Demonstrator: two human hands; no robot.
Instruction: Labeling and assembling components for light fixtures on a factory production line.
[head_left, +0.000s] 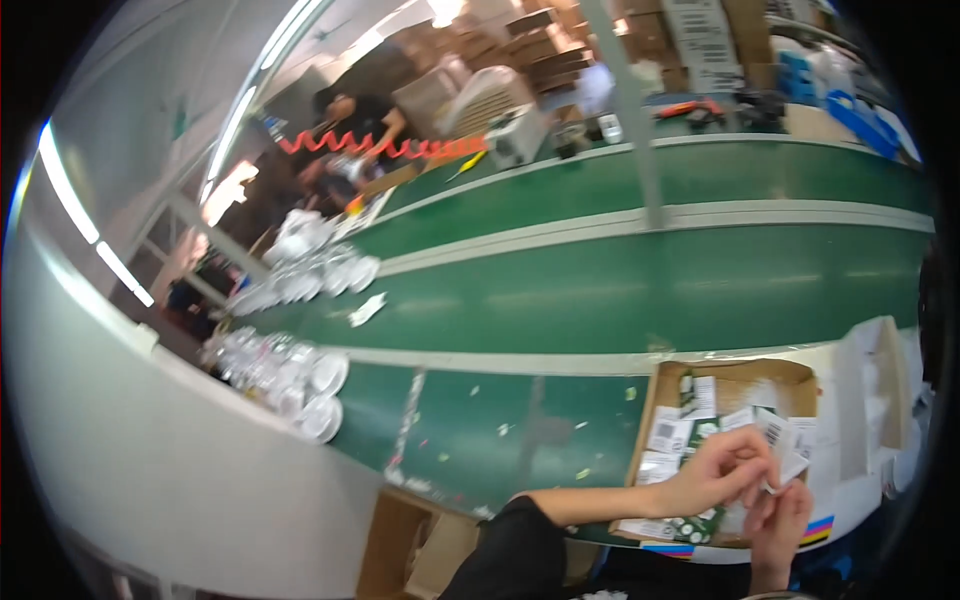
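Note:
My left hand [722, 468] reaches in from the lower left over a shallow cardboard tray [648, 400]. Its fingers are closed in a pinch on a small white printed packet [792, 468]. Just below it, my right hand [780, 522] is also closed, its fingertips at the lower edge of the same packet. Whether the packet is folded or opened is too small to tell. Inside the tray lie several white-and-green printed packets [668, 430], partly hidden by my left hand and forearm.
An opened white carton [868, 400] stands right of the tray. Clear plastic cups or lids [320, 375] are heaped at the left of the green work surface [480, 420]. A brown carton [395, 535] sits below its edge. Beyond a green belt [560, 300], another person [350, 150] works near a red coiled hose [400, 148].

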